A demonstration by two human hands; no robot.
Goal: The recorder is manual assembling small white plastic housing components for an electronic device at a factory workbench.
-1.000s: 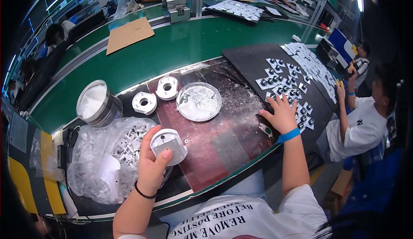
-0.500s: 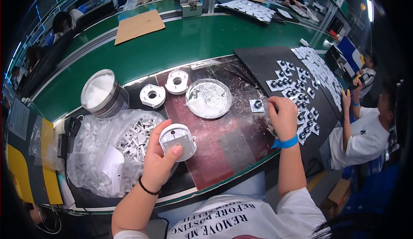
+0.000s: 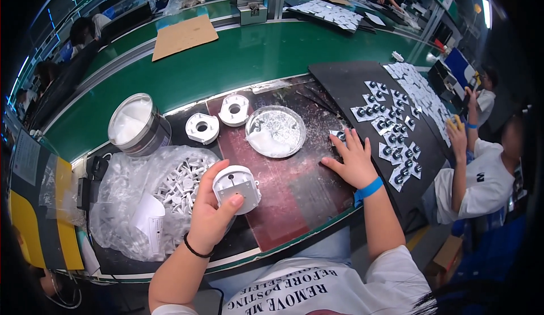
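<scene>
My left hand [image 3: 211, 210] is closed round a white plastic housing [image 3: 241, 180] with a flat metal plate on it, the thumb pressing the plate. My right hand [image 3: 354, 162] is spread with fingers apart over the work surface. Its fingertips partly cover a small white board with a black round part [image 3: 338, 136]. Two more white ring-shaped housings, one [image 3: 202, 128] beside the other [image 3: 233, 110], lie beyond my left hand. To their right is a round clear dish [image 3: 276, 132] holding white paste.
At left, a clear plastic bag [image 3: 122, 201] holds many small white plastic parts [image 3: 180, 184] near a tub of white paste [image 3: 132, 125]. Many boards with black parts [image 3: 391, 116] lie on a black sheet [image 3: 334, 77] at right. A co-worker [image 3: 481, 179] sits beyond it.
My right hand has opened from a closed pose and moved slightly left and down, its fingers now spread over the small board. My left hand still holds the housing, shifted slightly right.
</scene>
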